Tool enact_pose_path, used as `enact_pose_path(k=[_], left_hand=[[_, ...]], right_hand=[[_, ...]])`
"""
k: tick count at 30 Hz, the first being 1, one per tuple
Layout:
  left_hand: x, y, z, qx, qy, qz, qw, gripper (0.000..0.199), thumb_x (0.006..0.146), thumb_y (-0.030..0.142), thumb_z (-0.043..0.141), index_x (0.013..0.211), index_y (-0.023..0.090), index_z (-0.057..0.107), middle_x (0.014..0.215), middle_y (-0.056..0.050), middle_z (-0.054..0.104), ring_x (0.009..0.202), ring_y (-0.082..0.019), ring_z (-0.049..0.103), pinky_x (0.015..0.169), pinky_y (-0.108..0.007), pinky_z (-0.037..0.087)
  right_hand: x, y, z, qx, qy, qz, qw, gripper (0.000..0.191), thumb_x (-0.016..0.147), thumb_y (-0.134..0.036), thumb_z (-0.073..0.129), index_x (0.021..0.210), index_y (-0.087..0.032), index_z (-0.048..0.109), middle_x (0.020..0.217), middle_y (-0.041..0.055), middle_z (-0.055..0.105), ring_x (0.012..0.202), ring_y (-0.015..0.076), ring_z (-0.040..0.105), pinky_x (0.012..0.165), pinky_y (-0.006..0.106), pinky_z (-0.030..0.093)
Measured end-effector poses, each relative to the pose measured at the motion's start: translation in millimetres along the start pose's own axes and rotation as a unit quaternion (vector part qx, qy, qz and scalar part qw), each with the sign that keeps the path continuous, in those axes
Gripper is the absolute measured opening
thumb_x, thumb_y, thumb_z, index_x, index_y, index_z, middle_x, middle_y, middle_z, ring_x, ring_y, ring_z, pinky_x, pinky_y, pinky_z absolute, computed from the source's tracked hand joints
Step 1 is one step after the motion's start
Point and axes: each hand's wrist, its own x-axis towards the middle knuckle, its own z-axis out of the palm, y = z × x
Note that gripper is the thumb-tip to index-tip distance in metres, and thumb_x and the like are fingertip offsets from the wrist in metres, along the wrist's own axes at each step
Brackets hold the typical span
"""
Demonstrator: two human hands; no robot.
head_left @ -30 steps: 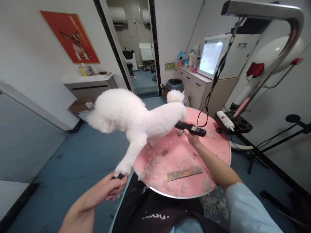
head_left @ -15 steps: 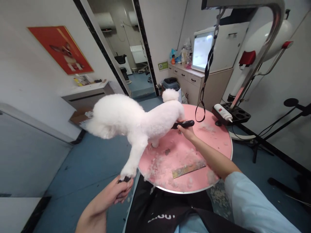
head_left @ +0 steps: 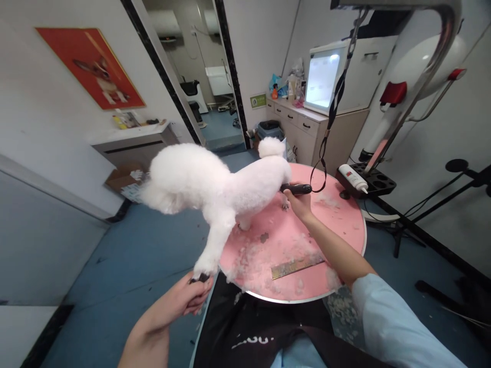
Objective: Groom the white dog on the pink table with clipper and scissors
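The white dog (head_left: 257,184) stands beyond both hands, its body stretched crosswise from one to the other — rump just past the right hand (head_left: 299,203), head farther off past the left hand (head_left: 195,295). Its rear is plainly nearer the right hand; the raised foreleg (head_left: 217,240) comes down towards the left one.

The dog points to the left, its head out past the rim of the worktop. The long axis runs from there back to the right, the round tail upright above the rump.

From where I stand, the right hand is wrapped around a black clipper (head_left: 301,189), which lies roughly level, one end aimed left at the haunch. Whether that end touches the coat or sits just short of it, I can't quite make out. The left hand has its fingers closed around the dark-padded paw (head_left: 201,277), out beside the worktop's edge.

Nearer the person than the right hand, a flat metal comb (head_left: 295,267) lies on the pink worktop (head_left: 347,225) among tufts of loose fur (head_left: 245,263). A dark loop lead (head_left: 335,107) hangs slack just right of the clipper — and farther right, a white bottle (head_left: 353,178) lies on a black holder (head_left: 379,183).
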Motion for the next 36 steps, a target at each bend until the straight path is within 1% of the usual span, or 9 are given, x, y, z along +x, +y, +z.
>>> enact_pose_path(k=[4, 7, 11, 14, 19, 23, 27, 32, 36], left_hand=[[-1, 1, 0.1, 0.002, -0.005, -0.001, 1.0, 0.041, 0.069, 0.056, 0.062, 0.071, 0.023, 0.038, 0.05, 0.011, 0.027, 0.044, -0.005, 0.019, 0.052, -0.025, 0.029], [1, -1, -0.4, 0.001, -0.012, -0.005, 1.0, 0.042, 0.069, 0.056, 0.063, 0.072, 0.023, 0.037, 0.052, 0.011, 0.028, 0.046, -0.005, 0.019, 0.051, -0.025, 0.028], [1, 0, 3.5, -0.005, -0.009, 0.006, 1.0, 0.043, 0.069, 0.056, 0.063, 0.07, 0.023, 0.035, 0.051, 0.011, 0.028, 0.045, -0.005, 0.02, 0.051, -0.025, 0.027], [-1, 2, 6.8, -0.007, -0.003, 0.002, 1.0, 0.045, 0.067, 0.057, 0.064, 0.069, 0.023, 0.034, 0.051, 0.01, 0.028, 0.046, -0.006, 0.02, 0.051, -0.025, 0.027], [-1, 1, 4.4, -0.001, -0.017, -0.002, 1.0, 0.046, 0.067, 0.058, 0.064, 0.068, 0.022, 0.035, 0.052, 0.01, 0.028, 0.046, -0.005, 0.019, 0.05, -0.024, 0.024], [3, -1, 2.7, 0.0, -0.023, 0.012, 1.0, 0.045, 0.068, 0.058, 0.062, 0.067, 0.022, 0.035, 0.051, 0.01, 0.028, 0.045, -0.005, 0.019, 0.05, -0.024, 0.025], [3, 2, 3.8, 0.003, -0.025, 0.016, 1.0, 0.045, 0.069, 0.057, 0.062, 0.066, 0.023, 0.033, 0.051, 0.01, 0.028, 0.045, -0.005, 0.02, 0.05, -0.024, 0.027], [1, 8, 4.7, 0.009, -0.022, 0.013, 1.0, 0.042, 0.068, 0.055, 0.062, 0.067, 0.022, 0.035, 0.052, 0.01, 0.029, 0.046, -0.005, 0.02, 0.05, -0.024, 0.027], [0, 6, 3.7, 0.001, -0.016, 0.005, 1.0, 0.041, 0.067, 0.051, 0.063, 0.066, 0.022, 0.034, 0.053, 0.009, 0.029, 0.047, -0.006, 0.02, 0.05, -0.024, 0.026]], right_hand=[[5, -7, -8, 0.022, 0.019, -0.003, 1.0, 0.049, 0.071, -0.059, 0.077, 0.096, -0.019, 0.063, 0.078, 0.0013, 0.068, 0.059, 0.016, 0.06, 0.056, 0.031, 0.053], [12, -16, -2, 0.039, 0.038, -0.025, 0.998, 0.049, 0.076, -0.059, 0.072, 0.101, -0.019, 0.06, 0.078, 0.0012, 0.068, 0.055, 0.0149, 0.059, 0.056, 0.032, 0.053], [0, -6, 9, -0.038, -0.004, -0.009, 0.999, 0.046, 0.074, -0.056, 0.071, 0.098, -0.019, 0.06, 0.076, 0.0023, 0.067, 0.064, 0.0196, 0.063, 0.061, 0.034, 0.054], [-8, 4, 5, -0.094, -0.031, -0.018, 0.995, 0.043, 0.071, -0.056, 0.073, 0.09, -0.019, 0.062, 0.077, 0.0048, 0.069, 0.069, 0.0228, 0.065, 0.063, 0.036, 0.054], [18, -17, -10, -0.074, 0.027, -0.078, 0.994, 0.043, 0.079, -0.058, 0.068, 0.097, -0.019, 0.065, 0.08, 0.0056, 0.07, 0.067, 0.0219, 0.065, 0.065, 0.037, 0.055], [35, -30, -4, -0.065, 0.02, -0.116, 0.991, 0.047, 0.08, -0.061, 0.066, 0.101, -0.02, 0.064, 0.089, 0.007, 0.071, 0.072, 0.0215, 0.067, 0.066, 0.035, 0.057], [19, -10, 4, -0.103, 0.003, -0.109, 0.989, 0.053, 0.077, -0.065, 0.067, 0.103, -0.019, 0.062, 0.094, 0.0092, 0.071, 0.075, 0.0225, 0.068, 0.068, 0.037, 0.058], [-7, 21, 4, -0.151, -0.044, -0.107, 0.982, 0.048, 0.076, -0.058, 0.07, 0.108, -0.024, 0.059, 0.113, 0.012, 0.071, 0.097, 0.0302, 0.07, 0.082, 0.048, 0.058], [-21, 25, 6, -0.115, -0.036, -0.181, 0.976, 0.042, 0.083, -0.043, 0.067, 0.118, -0.025, 0.053, 0.127, 0.0158, 0.065, 0.117, 0.0325, 0.064, 0.098, 0.055, 0.053]])
